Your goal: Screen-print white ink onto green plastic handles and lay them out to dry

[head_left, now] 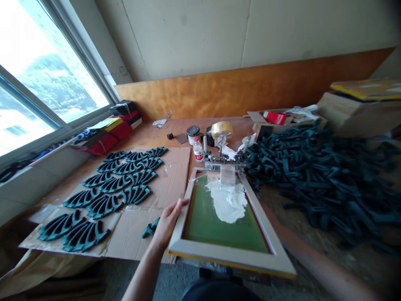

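Note:
A framed screen (275, 244) with green mesh lies in front of me, clamped at its far end by a metal hinge (224, 165). White paste (228, 205) is spread over the upper part of the mesh, partly under a clear squeegee-like blade (227, 175). My left hand (171, 215) is at the frame's left edge, fingers closed on it. The right forearm reaches to the frame's right side; my right hand (266, 211) is mostly hidden behind the frame and blurred. A single dark green part (151, 228) lies on the cardboard beside my left wrist.
Rows of dark green parts (105, 205) lie on a cardboard sheet (169, 179) at the left. A large pile of similar parts (313, 175) fills the right. Behind stand a bottle (198, 150), a tin (193, 134), a tape roll (222, 128) and boxes (360, 115).

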Action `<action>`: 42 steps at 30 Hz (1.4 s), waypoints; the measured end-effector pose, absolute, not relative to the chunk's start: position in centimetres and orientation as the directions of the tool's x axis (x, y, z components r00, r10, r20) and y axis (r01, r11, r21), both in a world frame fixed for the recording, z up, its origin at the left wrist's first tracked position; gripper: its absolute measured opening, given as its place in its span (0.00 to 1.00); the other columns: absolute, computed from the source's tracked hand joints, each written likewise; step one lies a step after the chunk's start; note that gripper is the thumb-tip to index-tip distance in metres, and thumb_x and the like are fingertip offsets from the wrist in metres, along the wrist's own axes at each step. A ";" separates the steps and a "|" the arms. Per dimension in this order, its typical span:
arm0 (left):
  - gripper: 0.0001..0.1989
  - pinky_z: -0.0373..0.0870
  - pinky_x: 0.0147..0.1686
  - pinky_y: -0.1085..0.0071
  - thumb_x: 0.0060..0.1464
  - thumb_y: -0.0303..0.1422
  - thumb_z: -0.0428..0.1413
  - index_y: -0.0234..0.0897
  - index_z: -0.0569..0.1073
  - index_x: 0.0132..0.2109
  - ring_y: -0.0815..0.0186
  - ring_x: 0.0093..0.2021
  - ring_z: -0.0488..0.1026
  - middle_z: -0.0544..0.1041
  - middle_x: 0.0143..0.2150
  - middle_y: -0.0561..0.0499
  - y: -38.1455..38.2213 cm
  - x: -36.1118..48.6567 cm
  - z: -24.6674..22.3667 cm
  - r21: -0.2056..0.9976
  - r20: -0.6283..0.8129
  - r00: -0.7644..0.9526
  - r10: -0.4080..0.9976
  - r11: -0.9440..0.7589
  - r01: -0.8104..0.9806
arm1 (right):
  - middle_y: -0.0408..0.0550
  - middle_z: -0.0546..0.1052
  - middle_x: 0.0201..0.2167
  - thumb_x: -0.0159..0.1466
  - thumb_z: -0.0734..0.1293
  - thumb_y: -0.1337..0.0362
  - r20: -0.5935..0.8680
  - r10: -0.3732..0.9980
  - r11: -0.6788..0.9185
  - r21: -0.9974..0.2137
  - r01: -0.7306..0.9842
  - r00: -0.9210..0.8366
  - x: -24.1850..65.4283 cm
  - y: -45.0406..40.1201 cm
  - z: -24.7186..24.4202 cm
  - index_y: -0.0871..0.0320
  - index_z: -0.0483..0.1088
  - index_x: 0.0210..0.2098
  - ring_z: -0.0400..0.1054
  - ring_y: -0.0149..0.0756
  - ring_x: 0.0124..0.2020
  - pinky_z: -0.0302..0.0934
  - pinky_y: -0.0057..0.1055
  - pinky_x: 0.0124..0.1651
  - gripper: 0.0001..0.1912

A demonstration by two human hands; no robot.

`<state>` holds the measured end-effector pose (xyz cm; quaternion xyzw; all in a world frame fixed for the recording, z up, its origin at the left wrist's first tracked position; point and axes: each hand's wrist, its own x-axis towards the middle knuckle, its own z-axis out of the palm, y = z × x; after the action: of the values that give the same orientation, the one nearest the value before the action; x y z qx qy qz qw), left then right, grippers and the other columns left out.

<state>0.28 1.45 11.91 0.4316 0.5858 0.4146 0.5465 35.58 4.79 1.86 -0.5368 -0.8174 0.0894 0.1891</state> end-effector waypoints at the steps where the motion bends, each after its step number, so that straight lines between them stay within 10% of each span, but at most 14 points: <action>1: 0.32 0.69 0.35 0.70 0.49 0.54 0.56 0.35 0.75 0.53 0.60 0.37 0.74 0.79 0.32 0.49 0.8 0.1 10.3 0.947 -0.305 -0.018 0.952 0.305 0.097 | 0.49 0.77 0.36 0.65 0.58 0.62 0.211 0.933 0.349 -0.346 0.871 -0.291 36.4 5.5 2.5 0.52 0.75 0.42 0.71 0.43 0.37 0.67 0.37 0.37 0.15; 7: 0.35 0.64 0.32 0.72 0.56 0.46 0.51 0.38 0.57 0.67 0.65 0.29 0.70 0.73 0.27 0.54 -0.1 0.1 3.0 0.863 -0.296 -0.053 0.954 0.291 0.412 | 0.54 0.70 0.50 0.60 0.67 0.58 0.307 0.893 0.414 -0.274 0.868 -0.329 32.8 9.7 7.8 0.56 0.64 0.55 0.64 0.45 0.53 0.62 0.38 0.52 0.24; 12: 0.32 0.65 0.36 0.70 0.58 0.44 0.48 0.38 0.58 0.66 0.62 0.33 0.73 0.76 0.32 0.51 0.3 -0.2 1.6 0.798 -0.312 -0.034 0.950 0.281 0.533 | 0.49 0.74 0.34 0.60 0.65 0.70 0.070 0.883 0.469 -0.172 0.866 -0.465 27.7 8.2 7.4 0.57 0.68 0.36 0.68 0.40 0.38 0.63 0.32 0.39 0.04; 20: 0.32 0.67 0.41 0.68 0.57 0.48 0.49 0.39 0.62 0.64 0.59 0.38 0.75 0.78 0.37 0.48 0.2 -0.6 0.7 0.843 -0.305 -0.030 0.952 0.284 0.457 | 0.46 0.74 0.31 0.57 0.59 0.77 0.079 0.570 0.804 -0.256 0.536 -0.818 30.3 4.2 7.1 0.56 0.69 0.31 0.66 0.37 0.36 0.58 0.30 0.36 0.11; 32: 0.33 0.67 0.35 0.70 0.53 0.48 0.54 0.39 0.63 0.63 0.62 0.33 0.74 0.78 0.32 0.51 0.3 -0.5 1.4 0.878 -0.348 -0.050 0.936 0.344 0.333 | 0.47 0.76 0.33 0.63 0.62 0.68 0.153 0.644 0.754 -0.293 0.588 -0.750 29.5 4.1 6.9 0.55 0.73 0.37 0.68 0.37 0.37 0.61 0.32 0.41 0.08; 38: 0.37 0.68 0.32 0.72 0.51 0.50 0.56 0.38 0.61 0.64 0.65 0.31 0.72 0.76 0.29 0.53 1.0 -0.8 6.7 0.906 -0.397 0.037 0.917 0.385 0.177 | 0.46 0.76 0.40 0.62 0.66 0.57 0.242 0.868 0.485 -0.224 0.846 -0.434 29.4 11.4 11.7 0.48 0.61 0.61 0.71 0.39 0.40 0.64 0.31 0.38 0.28; 42: 0.27 0.69 0.34 0.73 0.53 0.53 0.52 0.36 0.75 0.48 0.64 0.37 0.73 0.77 0.36 0.50 2.7 -0.2 12.1 0.955 -0.295 -0.007 0.956 0.295 0.042 | 0.49 0.76 0.37 0.66 0.60 0.54 0.409 0.902 0.300 -0.366 0.881 -0.137 34.3 13.5 12.0 0.54 0.69 0.52 0.70 0.38 0.34 0.63 0.30 0.35 0.19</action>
<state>-0.21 2.74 12.09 0.4304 0.5797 0.4092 0.5578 34.29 13.48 12.00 -0.5912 -0.7539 0.0186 0.2859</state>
